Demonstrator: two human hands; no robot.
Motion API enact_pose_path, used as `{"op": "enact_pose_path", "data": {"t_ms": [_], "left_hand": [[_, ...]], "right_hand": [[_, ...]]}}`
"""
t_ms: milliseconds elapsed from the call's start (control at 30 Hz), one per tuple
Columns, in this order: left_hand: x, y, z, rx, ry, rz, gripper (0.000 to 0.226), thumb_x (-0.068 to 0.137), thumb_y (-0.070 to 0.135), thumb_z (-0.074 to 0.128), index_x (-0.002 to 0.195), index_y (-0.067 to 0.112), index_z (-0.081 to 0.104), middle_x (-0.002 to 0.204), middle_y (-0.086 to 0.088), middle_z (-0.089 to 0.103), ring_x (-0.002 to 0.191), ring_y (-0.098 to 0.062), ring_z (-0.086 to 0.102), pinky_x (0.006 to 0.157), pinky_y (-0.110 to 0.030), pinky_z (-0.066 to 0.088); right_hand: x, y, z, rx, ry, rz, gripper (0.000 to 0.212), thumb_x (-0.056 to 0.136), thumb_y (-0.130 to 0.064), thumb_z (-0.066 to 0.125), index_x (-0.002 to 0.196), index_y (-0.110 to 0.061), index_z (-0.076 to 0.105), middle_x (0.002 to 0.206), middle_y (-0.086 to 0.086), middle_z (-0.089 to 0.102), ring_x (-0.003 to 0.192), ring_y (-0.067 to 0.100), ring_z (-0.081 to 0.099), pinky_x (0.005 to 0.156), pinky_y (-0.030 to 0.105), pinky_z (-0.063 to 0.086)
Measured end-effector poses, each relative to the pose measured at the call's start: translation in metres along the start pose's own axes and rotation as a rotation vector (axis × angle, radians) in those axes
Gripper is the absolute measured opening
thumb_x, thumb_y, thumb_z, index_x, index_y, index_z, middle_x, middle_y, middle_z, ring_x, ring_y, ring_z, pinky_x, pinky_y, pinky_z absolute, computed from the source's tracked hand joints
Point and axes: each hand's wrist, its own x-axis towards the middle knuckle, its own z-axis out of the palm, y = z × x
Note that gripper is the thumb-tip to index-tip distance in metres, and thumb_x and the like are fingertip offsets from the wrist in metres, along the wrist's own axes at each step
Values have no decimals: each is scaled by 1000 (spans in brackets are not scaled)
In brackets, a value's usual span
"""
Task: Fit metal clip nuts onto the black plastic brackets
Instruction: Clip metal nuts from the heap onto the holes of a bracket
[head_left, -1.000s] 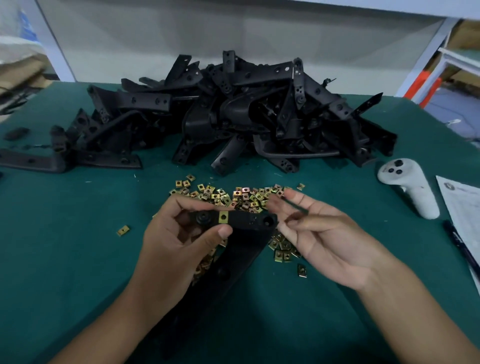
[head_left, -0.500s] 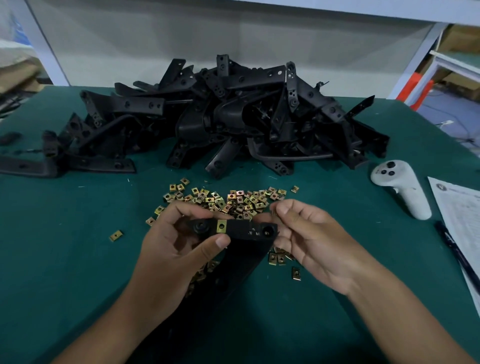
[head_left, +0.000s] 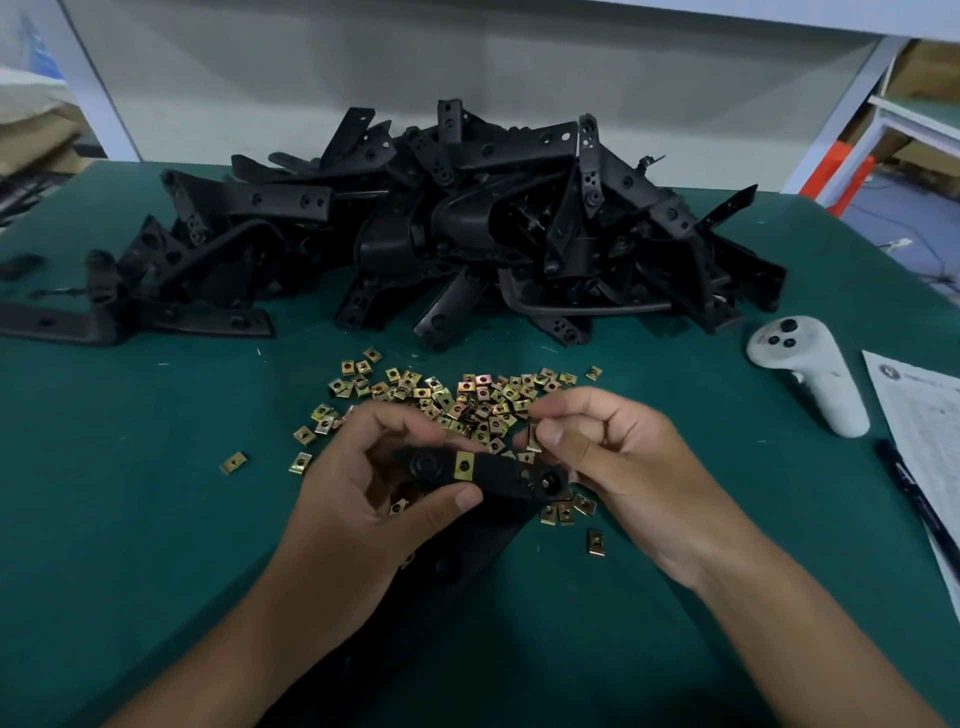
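My left hand (head_left: 363, 499) grips a black plastic bracket (head_left: 506, 480) by its upper end, thumb below and fingers above. One brass-coloured clip nut (head_left: 464, 465) sits fitted on the bracket's top bar. My right hand (head_left: 618, 467) pinches a second clip nut (head_left: 533, 435) between thumb and fingers, just above the bracket's right end. A scatter of loose clip nuts (head_left: 467, 397) lies on the green table right behind my hands. The bracket's long lower part runs down between my forearms.
A big heap of black brackets (head_left: 441, 234) fills the back of the green table (head_left: 130, 519). A white controller (head_left: 810, 374) lies at the right, with a printed sheet (head_left: 924, 415) and a black pen (head_left: 919, 509) at the right edge. Stray nuts (head_left: 234, 462) lie to the left.
My right hand left the bracket's right end, reached into the nuts and now pinches one above that end. The left hand keeps its hold on the bracket.
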Motion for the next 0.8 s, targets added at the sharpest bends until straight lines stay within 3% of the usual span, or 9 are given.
{"op": "enact_pose_path", "data": {"t_ms": [167, 367, 533, 800], "left_hand": [[-1, -2, -1, 62, -13, 17, 34, 71, 35, 85, 96, 35, 61, 108, -2, 76, 100, -21, 72, 87, -24, 56], [0, -2, 0, 104, 26, 55, 33, 70, 33, 83, 94, 33, 61, 103, 4, 77, 92, -11, 73, 78, -15, 55], [0, -4, 0, 100, 37, 59, 33, 71, 34, 84, 94, 35, 60, 103, 1, 77, 93, -15, 74, 77, -19, 57], [1, -4, 0, 114, 65, 56, 30, 73, 36, 80, 94, 37, 59, 102, 4, 76, 92, -13, 73, 78, -18, 56]], "right_hand": [[-2, -2, 2, -62, -22, -22, 13, 79, -32, 74, 91, -29, 77, 93, 4, 79, 88, 16, 71, 83, 28, 55], [-2, -3, 1, -52, -40, -13, 13, 79, -32, 74, 90, -28, 78, 92, 6, 79, 84, 15, 70, 80, 27, 54], [-3, -1, 1, -47, -49, -19, 11, 79, -29, 75, 88, -23, 78, 84, 5, 78, 76, 10, 69, 73, 17, 52], [-5, -2, 2, -113, -29, -102, 16, 86, -30, 71, 92, -18, 78, 84, 5, 77, 81, 13, 70, 78, 21, 53]]}}
